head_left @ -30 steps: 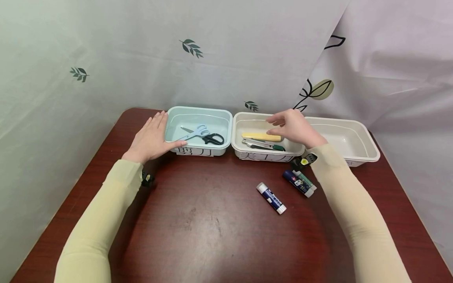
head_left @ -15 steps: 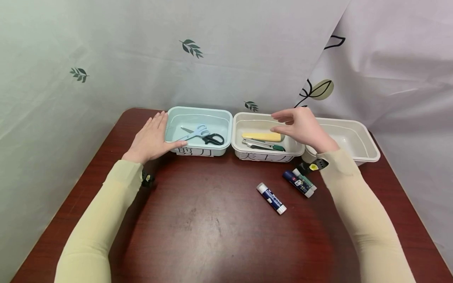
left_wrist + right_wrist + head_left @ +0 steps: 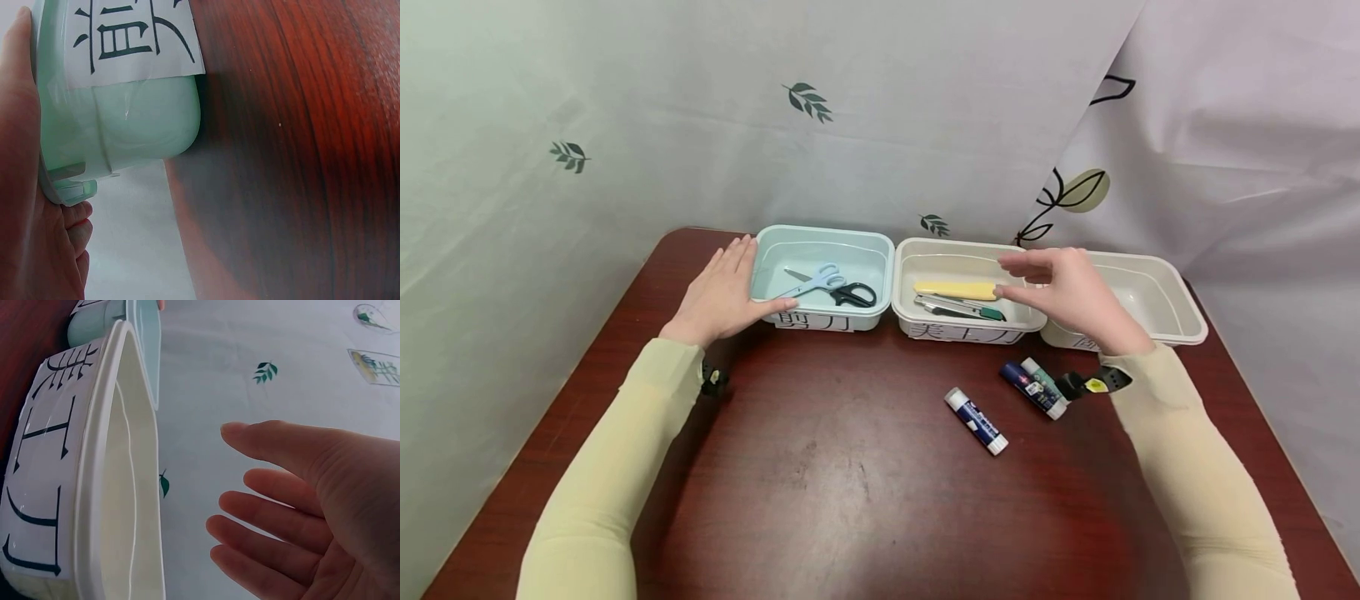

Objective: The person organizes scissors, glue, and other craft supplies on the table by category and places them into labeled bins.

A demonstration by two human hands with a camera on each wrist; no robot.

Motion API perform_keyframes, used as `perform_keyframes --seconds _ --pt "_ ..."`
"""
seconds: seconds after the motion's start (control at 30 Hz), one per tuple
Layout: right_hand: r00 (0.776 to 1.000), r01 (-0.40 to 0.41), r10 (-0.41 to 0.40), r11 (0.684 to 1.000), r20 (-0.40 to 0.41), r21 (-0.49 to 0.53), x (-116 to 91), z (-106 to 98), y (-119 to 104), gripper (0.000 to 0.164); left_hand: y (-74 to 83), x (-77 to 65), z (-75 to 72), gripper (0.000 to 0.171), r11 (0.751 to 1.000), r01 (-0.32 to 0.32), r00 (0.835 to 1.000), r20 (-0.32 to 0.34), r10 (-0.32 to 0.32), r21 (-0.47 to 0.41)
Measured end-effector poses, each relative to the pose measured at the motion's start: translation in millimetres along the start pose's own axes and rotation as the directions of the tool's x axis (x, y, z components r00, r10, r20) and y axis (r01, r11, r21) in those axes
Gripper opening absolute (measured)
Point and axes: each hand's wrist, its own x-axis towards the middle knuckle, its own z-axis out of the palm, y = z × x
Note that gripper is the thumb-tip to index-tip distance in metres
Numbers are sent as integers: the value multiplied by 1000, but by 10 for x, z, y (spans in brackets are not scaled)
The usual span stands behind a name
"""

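**Three bins in a row, two glue sticks out on the table**

We start at the left. Our left hand (image 3: 718, 292) lies flat against the left wall of the green bin (image 3: 775, 243), fingers straight and together, thumb along the near wall by its paper label. We judge this a steadying hold: the palm braces the bin so it cannot slide on the table (image 3: 820, 500). The left wrist view shows the same contact, palm pressed to the bin's rim. Inside lie two pairs of scissors (image 3: 829, 285), one pale blue, one black, crossing at the bottom.

Just right of it, touching, stands the middle bin (image 3: 904, 283), white, also labelled. It holds a yellow knife (image 3: 955, 290) towards the far side and a darker, green-tipped one (image 3: 961, 308) nearer us, lying side by side.

Our right hand (image 3: 1071, 296) hovers over the seam between the middle bin and the right bin (image 3: 1172, 287), holding nothing, fingers extended and slightly apart, thumb above them. What the right bin holds we cannot tell; the hand covers part of it.

Near of the bins, two glue sticks lie on the table: one (image 3: 975, 421) near the centre, another (image 3: 1033, 387) just right of it, under our right wrist.
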Motion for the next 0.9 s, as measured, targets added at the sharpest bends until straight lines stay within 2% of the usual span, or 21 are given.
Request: perform_keyframes --seconds 0.2,0.63,0.9 --pt "999 29 -29 1000 -31 -10 -111 -38 14 38 3 -1 -2 123 1000 2 1000 1 -2 1" --pt "998 -5 3 999 -68 -34 -323 -116 12 39 5 5 5 123 1000 -2 1000 -6 2 1" --pt "997 5 -7 1000 -83 -23 -434 -144 52 39 0 4 5 123 1000 -1 1000 -3 1 1"
